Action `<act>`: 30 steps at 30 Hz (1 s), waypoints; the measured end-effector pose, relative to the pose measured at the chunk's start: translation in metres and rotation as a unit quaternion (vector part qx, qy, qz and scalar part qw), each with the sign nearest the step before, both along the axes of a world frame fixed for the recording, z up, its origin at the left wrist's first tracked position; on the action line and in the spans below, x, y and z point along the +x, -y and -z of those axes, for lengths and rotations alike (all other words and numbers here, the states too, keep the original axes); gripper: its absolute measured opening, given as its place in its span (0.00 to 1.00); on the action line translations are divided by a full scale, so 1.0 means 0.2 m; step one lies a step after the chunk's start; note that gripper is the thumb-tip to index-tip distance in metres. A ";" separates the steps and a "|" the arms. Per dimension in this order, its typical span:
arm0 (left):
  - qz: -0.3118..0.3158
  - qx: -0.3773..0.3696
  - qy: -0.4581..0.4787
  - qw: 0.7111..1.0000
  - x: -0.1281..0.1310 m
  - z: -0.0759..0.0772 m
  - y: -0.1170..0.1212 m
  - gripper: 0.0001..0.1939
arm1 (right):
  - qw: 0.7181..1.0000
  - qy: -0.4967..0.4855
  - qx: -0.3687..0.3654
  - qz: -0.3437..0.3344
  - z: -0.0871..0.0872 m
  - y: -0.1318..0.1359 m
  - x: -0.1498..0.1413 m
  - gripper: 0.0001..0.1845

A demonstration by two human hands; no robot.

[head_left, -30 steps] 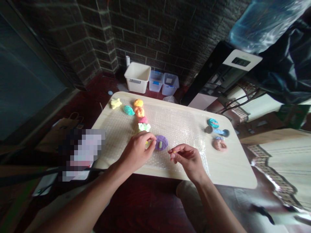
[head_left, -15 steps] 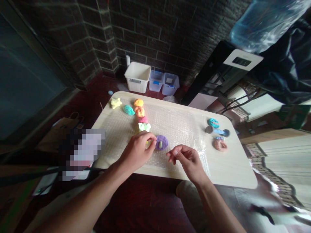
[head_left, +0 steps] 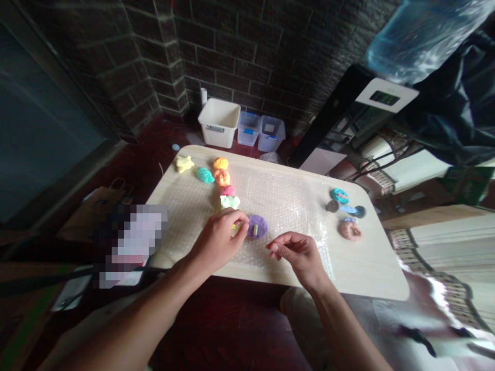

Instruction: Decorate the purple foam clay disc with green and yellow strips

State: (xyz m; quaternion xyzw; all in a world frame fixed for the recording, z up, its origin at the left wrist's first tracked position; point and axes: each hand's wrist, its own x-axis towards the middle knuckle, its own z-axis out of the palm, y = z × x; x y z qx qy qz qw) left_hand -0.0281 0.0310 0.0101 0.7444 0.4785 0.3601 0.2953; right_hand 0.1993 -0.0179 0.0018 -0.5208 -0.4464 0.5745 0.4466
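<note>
A round flat purple clay disc (head_left: 263,226) lies on the bubble wrap, with a short pale yellow-green strip (head_left: 256,230) on its middle. At its left edge, my left hand (head_left: 224,234) is closed in a pinch, fingertips at or against the rim. I cannot make out anything between them. A bit of yellow (head_left: 233,226) shows behind these fingers. To the disc's lower right, my right hand (head_left: 296,252) hovers apart from it, thumb pressed to the fingertips. Whatever this pinch holds is too small to tell. Just beyond my left hand sits a pale green clay piece (head_left: 229,202).
Pink (head_left: 227,190), orange (head_left: 222,178), yellow-orange (head_left: 220,163), teal (head_left: 205,175) and star-like yellow (head_left: 184,164) clay pieces stand at the left. On the right lie a blue disc (head_left: 340,196), a blue dumbbell-like piece (head_left: 349,209) and a pinkish ring (head_left: 351,231). Bubble wrap (head_left: 286,196) covers the table's middle.
My right hand's thumb and fingers have drawn closer together into a pinch, with the hand shifting very slightly. My left hand and the purple disc have stayed where they were.
</note>
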 end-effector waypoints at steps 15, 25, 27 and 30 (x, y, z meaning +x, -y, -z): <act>-0.002 -0.078 0.099 0.992 0.04 -0.04 0.02 0.06 | 0.999 -0.018 0.029 0.035 0.00 0.00 -0.04 0.22; 0.043 -0.367 0.395 0.841 0.19 -0.11 0.06 0.12 | 0.973 0.067 0.204 0.085 -0.04 -0.01 -0.13 0.06; 0.060 -0.398 0.378 0.834 0.18 -0.10 0.05 0.13 | 0.968 0.080 0.225 0.080 -0.04 -0.02 -0.11 0.05; 0.084 -0.435 0.347 0.827 0.14 -0.09 0.05 0.14 | 0.967 0.077 0.237 0.054 -0.04 -0.02 -0.09 0.04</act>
